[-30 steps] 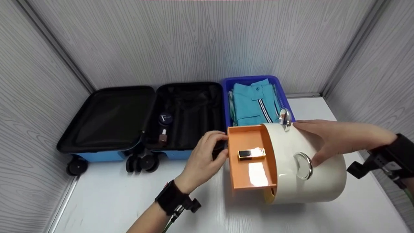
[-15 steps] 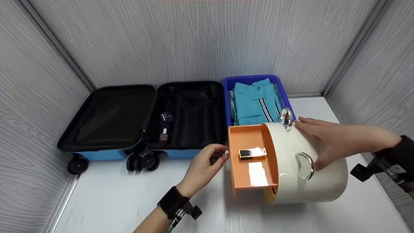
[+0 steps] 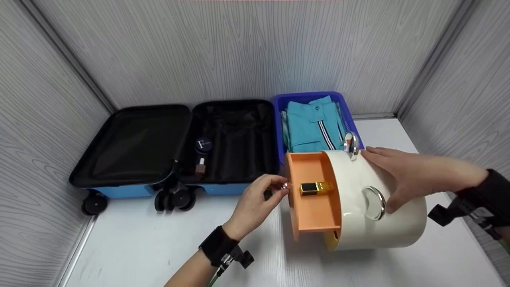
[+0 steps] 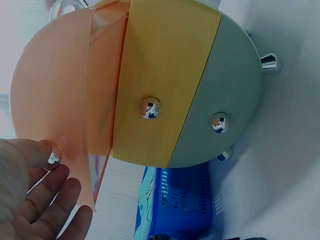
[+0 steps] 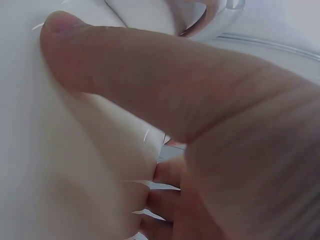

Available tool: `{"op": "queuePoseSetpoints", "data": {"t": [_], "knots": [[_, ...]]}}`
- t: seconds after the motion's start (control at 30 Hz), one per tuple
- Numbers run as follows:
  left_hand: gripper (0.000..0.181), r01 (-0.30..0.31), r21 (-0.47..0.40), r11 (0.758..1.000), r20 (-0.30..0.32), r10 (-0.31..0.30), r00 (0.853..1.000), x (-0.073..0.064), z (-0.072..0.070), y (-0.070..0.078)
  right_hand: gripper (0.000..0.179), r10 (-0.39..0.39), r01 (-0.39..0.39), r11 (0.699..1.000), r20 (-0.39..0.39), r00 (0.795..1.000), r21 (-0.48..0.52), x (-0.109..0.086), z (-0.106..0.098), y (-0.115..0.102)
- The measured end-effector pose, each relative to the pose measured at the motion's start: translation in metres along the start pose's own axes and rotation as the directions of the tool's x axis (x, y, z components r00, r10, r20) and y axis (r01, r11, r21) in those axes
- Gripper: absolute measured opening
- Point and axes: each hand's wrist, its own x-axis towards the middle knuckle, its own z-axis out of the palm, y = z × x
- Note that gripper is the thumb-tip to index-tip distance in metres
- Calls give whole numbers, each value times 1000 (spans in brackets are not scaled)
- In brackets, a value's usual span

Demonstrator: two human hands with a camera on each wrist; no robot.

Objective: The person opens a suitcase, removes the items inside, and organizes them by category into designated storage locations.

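My left hand (image 3: 255,203) pinches the round silver knob (image 4: 53,158) on the front of an orange drawer (image 3: 314,215) between thumb and fingers. The drawer stands pulled out of a cream rounded cosmetics box (image 3: 358,235). Inside it lies a black and gold lipstick (image 3: 316,188). My right hand (image 3: 414,171) rests on the top of the box with thumb and fingers spread, near its silver handle (image 3: 376,203). In the left wrist view, a yellow drawer (image 4: 165,60) and a green drawer (image 4: 225,90), each with a silver knob, sit closed beside the orange one.
An open suitcase (image 3: 239,159) with black lining lies at the back left, holding a dark round compact (image 3: 204,145) and a nail polish bottle (image 3: 200,167). Behind the box stands a blue basket (image 3: 281,119) with folded turquoise clothes (image 3: 306,127).
My left fingers have come together on the knob, and the orange drawer front has shifted slightly right and tilted. The lipstick has moved a little right. My right hand stays on the box.
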Motion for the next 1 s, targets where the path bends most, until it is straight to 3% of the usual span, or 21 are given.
{"op": "queuePoseSetpoints", "data": {"t": [0.7, 1.0], "knots": [[27, -39, 8, 999, 133, 38, 990, 31, 41, 19, 138, -11, 11, 1000, -3, 1000, 3, -1, -1, -1], [24, -40, -15, 999, 132, 42, 990, 38, 57, 24, 134, -53, 53, 999, -28, 998, -11, 0, 1, 1]]}}
